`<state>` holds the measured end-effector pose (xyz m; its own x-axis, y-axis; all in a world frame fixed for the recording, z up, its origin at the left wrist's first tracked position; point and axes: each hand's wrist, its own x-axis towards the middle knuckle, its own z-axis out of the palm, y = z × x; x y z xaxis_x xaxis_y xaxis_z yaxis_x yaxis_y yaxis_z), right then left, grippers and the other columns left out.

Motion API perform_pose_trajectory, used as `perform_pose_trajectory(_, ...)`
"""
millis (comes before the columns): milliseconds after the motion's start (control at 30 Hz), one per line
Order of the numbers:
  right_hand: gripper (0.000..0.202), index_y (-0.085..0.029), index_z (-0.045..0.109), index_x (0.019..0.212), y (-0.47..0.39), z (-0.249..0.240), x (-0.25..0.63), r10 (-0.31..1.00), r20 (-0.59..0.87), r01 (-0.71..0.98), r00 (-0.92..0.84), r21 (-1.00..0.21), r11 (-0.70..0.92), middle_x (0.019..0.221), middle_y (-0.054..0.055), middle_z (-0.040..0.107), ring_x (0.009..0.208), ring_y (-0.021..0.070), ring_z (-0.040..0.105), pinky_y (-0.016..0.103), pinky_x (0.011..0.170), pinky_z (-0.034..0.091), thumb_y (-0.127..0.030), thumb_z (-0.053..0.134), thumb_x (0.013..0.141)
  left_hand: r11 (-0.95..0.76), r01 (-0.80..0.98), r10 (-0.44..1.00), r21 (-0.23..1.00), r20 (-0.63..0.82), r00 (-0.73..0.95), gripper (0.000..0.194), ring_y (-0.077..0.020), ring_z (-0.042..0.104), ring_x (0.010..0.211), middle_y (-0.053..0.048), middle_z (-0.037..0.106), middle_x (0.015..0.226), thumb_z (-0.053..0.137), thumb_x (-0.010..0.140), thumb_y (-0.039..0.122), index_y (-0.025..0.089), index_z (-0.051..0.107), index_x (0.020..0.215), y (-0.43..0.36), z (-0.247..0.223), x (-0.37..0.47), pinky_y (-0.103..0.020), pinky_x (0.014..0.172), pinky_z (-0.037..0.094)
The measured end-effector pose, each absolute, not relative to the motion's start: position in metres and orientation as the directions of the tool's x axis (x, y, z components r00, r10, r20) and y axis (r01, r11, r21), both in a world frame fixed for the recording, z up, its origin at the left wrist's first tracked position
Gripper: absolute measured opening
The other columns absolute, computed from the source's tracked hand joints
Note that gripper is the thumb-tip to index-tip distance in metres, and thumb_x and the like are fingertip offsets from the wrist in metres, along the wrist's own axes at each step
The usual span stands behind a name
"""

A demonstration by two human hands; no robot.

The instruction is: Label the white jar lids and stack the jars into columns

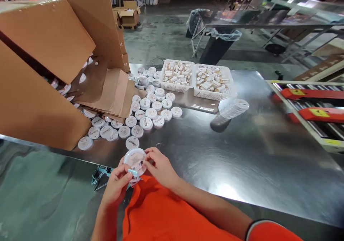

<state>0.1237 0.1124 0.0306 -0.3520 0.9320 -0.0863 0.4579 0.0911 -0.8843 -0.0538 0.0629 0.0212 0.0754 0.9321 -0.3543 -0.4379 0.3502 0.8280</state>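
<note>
Slip risk, I'd say: round container [134,158] is held up at the desk's [188,144] near edge, left part, by fingertips only. If the pinch loosens or the smooth rim slides, it could drop past the edge to the floor [40,194]. Pale-blue strip [132,172] at its lower rim could crease or go on skewed if the two hands pull unevenly. Elbow swing could knock loose white tins [146,123], the nearest one lying just beyond the container.

Fingers: left hand [118,183] nearly closed, grasping the lower left rim, thumb by the strip. Right hand [162,169] has thumb and index close together, gripping the right rim; its other fingers are partly curled, and whether they touch it, can't tell.

Around: cardboard box [34,104] at the desk's left end, two white baskets [212,97] by the far edge, clear stacked cups [235,108] right of them, nearer.
</note>
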Motion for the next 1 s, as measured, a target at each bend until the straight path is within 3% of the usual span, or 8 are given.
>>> perform_pose_trajectory(133, 0.008, -0.023, 0.056, 0.079, 0.111, 0.024, 0.12, 0.946, -0.048, 0.516, -0.321, -0.846, 0.132, 0.102, 0.003, 0.06, 0.074, 0.013, 0.056, 0.028, 0.069, 0.044, -0.026, 0.063, 0.081, 0.372, -0.422, 0.921, 0.827, -0.386, 0.057, 0.034, -0.0084, 0.049, 0.05, 0.002, 0.049, 0.067, 0.081, 0.062, 0.038, 0.014, 0.059, 0.058, 0.065, 0.023, -0.052, -0.023, 0.046, 0.04)
perform_pose_trajectory(300, 0.036, -0.024, 0.053, 0.095, 0.118, 0.015, 0.117, 0.964, -0.173, 0.466, -0.203, -0.883, -0.06, 0.083, -0.003, 0.058, 0.068, 0.0131, 0.052, 0.027, 0.063, 0.044, -0.031, 0.076, 0.067, 0.373, -0.441, 0.913, 0.816, -0.408, 0.018, 0.037, -0.0076, 0.049, 0.051, 0.002, 0.049, 0.071, 0.084, 0.057, 0.037, 0.013, 0.057, 0.055, 0.069, 0.022, -0.051, -0.022, 0.044, 0.041)
perform_pose_trajectory(500, 0.012, -0.022, 0.062, 0.092, 0.123, 0.004, 0.125, 0.951, -0.104, 0.343, -0.293, -0.939, 0.003, 0.09, 0.002, 0.056, 0.074, 0.0125, 0.054, 0.026, 0.067, 0.048, -0.027, 0.062, 0.081, 0.421, -0.46, 0.892, 0.782, -0.448, 0.055, 0.036, -0.008, 0.049, 0.051, 0.003, 0.048, 0.065, 0.084, 0.058, 0.037, 0.014, 0.056, 0.057, 0.075, 0.014, -0.051, -0.021, 0.044, 0.041)
perform_pose_trajectory(633, 0.021, -0.022, 0.061, 0.101, 0.126, -0.012, 0.126, 0.943, -0.115, 0.22, -0.313, -0.974, -0.046, 0.103, 0.005, 0.059, 0.083, 0.0142, 0.058, 0.027, 0.07, 0.05, -0.033, 0.056, 0.085, 0.388, -0.443, 0.906, 0.808, -0.423, 0.022, 0.036, -0.0103, 0.052, 0.062, 0.0, 0.053, 0.072, 0.082, 0.061, 0.037, 0.014, 0.055, 0.055, 0.083, 0.005, -0.044, -0.023, 0.056, 0.046)
perform_pose_trajectory(767, 0.025, -0.021, 0.057, 0.102, 0.141, -0.051, 0.136, 0.905, -0.235, 0.095, -0.355, -0.972, -0.215, 0.084, 0.001, 0.064, 0.068, 0.013, 0.059, 0.026, 0.062, 0.049, -0.039, 0.052, 0.085, 0.313, -0.199, 0.931, 0.929, -0.341, -0.128, 0.034, -0.0216, 0.059, 0.094, -0.008, 0.059, 0.102, 0.079, 0.063, 0.042, 0.015, 0.059, 0.056, 0.09, -0.006, -0.041, -0.032, 0.081, 0.049)
perform_pose_trajectory(867, 0.022, -0.02, 0.059, 0.098, 0.158, -0.091, 0.17, 0.938, -0.329, 0.305, -0.112, -0.909, -0.283, 0.079, 0.0, 0.065, 0.064, 0.0131, 0.059, 0.026, 0.062, 0.048, -0.033, 0.049, 0.086, 0.268, 0.053, 0.921, 0.962, -0.239, -0.308, 0.033, -0.0283, 0.053, 0.115, -0.012, 0.051, 0.129, 0.074, 0.068, 0.045, 0.016, 0.062, 0.058, 0.09, -0.011, -0.049, -0.033, 0.092, 0.044)
perform_pose_trajectory(933, 0.018, -0.019, 0.063, 0.093, 0.167, -0.115, 0.203, 0.916, -0.375, 0.522, 0.143, -0.758, -0.392, 0.077, 0.001, 0.066, 0.069, 0.0152, 0.061, 0.028, 0.07, 0.048, -0.028, 0.052, 0.082, 0.276, 0.096, 0.914, 0.956, -0.23, -0.336, 0.034, -0.026, 0.057, 0.107, -0.012, 0.056, 0.125, 0.068, 0.073, 0.046, 0.016, 0.062, 0.059, 0.087, -0.013, -0.057, -0.032, 0.087, 0.045)
perform_pose_trajectory(1000, 0.02, -0.015, 0.064, 0.094, 0.172, -0.131, 0.233, 0.885, -0.381, 0.576, 0.265, -0.674, -0.463, 0.082, 0.007, 0.068, 0.08, 0.02, 0.063, 0.034, 0.079, 0.048, -0.024, 0.05, 0.082, 0.279, 0.097, 0.916, 0.955, -0.235, -0.324, 0.035, -0.0218, 0.06, 0.095, -0.011, 0.064, 0.112, 0.065, 0.077, 0.046, 0.016, 0.063, 0.059, 0.083, -0.013, -0.062, -0.03, 0.081, 0.046)
